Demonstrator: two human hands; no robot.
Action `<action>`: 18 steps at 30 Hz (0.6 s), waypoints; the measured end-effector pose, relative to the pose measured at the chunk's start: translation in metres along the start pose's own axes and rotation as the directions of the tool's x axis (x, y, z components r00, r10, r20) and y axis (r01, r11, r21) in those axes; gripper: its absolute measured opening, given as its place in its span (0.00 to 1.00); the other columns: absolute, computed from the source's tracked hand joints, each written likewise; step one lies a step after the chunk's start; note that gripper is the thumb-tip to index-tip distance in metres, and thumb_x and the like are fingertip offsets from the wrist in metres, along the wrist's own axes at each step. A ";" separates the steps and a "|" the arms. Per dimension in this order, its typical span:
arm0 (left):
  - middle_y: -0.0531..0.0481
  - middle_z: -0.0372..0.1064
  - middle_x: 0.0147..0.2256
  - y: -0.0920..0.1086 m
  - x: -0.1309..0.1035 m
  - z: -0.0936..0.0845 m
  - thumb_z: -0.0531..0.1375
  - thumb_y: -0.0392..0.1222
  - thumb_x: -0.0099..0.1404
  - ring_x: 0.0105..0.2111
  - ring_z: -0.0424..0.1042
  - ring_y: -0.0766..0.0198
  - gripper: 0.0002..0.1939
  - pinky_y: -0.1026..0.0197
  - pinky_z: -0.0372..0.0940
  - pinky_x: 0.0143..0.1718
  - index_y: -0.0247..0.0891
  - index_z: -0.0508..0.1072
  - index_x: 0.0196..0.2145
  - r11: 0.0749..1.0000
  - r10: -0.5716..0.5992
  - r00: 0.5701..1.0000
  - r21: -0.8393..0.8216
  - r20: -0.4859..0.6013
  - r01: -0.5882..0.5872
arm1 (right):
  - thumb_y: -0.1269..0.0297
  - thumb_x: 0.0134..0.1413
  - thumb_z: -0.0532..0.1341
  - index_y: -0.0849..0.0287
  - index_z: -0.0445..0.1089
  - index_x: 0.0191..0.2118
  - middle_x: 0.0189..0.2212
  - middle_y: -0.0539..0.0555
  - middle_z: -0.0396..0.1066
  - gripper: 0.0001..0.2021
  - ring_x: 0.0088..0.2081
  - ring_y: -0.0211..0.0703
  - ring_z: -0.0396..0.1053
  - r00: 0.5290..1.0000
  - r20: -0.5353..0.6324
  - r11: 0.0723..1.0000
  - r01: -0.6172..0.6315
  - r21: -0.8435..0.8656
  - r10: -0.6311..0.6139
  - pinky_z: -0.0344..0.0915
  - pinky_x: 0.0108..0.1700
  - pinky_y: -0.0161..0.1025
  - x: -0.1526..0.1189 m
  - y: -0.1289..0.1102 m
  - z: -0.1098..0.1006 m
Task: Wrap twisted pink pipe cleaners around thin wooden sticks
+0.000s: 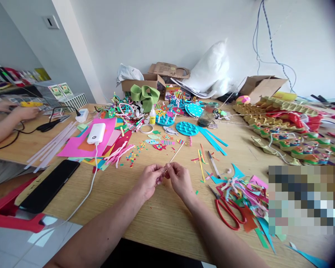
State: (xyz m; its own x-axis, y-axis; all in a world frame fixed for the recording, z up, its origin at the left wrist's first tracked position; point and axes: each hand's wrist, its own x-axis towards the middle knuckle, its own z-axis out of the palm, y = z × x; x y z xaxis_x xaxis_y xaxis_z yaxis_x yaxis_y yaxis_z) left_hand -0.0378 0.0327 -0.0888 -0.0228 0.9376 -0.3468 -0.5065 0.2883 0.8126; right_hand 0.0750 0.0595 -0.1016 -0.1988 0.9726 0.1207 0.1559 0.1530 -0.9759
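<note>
My left hand (152, 179) and my right hand (179, 179) meet over the middle of the wooden table, fingers pinched at the near end of a thin pale stick (176, 153). The stick slants away to the upper right. Its far end comes close to a small striped paper piece (180, 141); I cannot tell whether they are joined. Beyond my fingers lie paper fish, among them a red dotted one (159, 147) and a pink striped one (168, 142). Behind them is a blue round piece with scale-like cutouts (187, 128).
Red-handled scissors (229, 214) and paper scraps (248, 190) lie to the right, near a pen (213, 163). Leftward are a black phone (50, 185) and a white power bank (96, 133) with its cable. A glue bottle (152, 116) stands farther back. Another person's hand (25, 112) is at far left.
</note>
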 end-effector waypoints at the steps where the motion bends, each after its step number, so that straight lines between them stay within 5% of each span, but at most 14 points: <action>1: 0.53 0.66 0.19 0.000 0.000 0.000 0.70 0.44 0.40 0.17 0.57 0.75 0.15 0.68 0.45 0.19 0.32 0.70 0.21 1.000 0.015 1.000 0.003 -0.001 -0.015 | 0.47 0.55 0.53 0.58 0.63 0.22 0.17 0.50 0.63 0.21 0.21 0.38 0.62 1.000 0.020 0.999 -0.006 0.039 0.005 0.60 0.25 0.35 0.001 -0.001 -0.001; 8: 0.54 0.65 0.18 -0.002 -0.002 0.000 0.68 0.46 0.44 0.17 0.57 0.74 0.15 0.68 0.46 0.18 0.33 0.69 0.22 0.988 0.131 0.991 0.088 -0.021 -0.129 | 0.48 0.51 0.58 0.60 0.63 0.21 0.16 0.50 0.63 0.19 0.20 0.37 0.60 0.999 0.049 0.998 -0.026 0.055 0.023 0.57 0.23 0.34 0.002 -0.005 -0.004; 18: 0.56 0.62 0.17 0.000 0.004 -0.006 0.69 0.41 0.38 0.16 0.56 0.76 0.15 0.69 0.43 0.17 0.32 0.67 0.20 0.998 -0.056 0.998 -0.008 0.020 0.056 | 0.49 0.53 0.55 0.59 0.63 0.22 0.15 0.48 0.62 0.19 0.18 0.35 0.57 0.999 -0.042 0.991 0.011 -0.133 -0.017 0.53 0.21 0.33 0.000 0.005 -0.001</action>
State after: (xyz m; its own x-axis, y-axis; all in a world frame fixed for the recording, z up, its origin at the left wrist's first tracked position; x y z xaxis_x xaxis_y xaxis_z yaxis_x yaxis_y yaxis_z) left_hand -0.0426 0.0352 -0.0927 0.0232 0.9238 -0.3822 -0.5140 0.3390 0.7880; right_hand 0.0764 0.0609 -0.1066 -0.1610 0.9763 0.1445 0.2811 0.1857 -0.9415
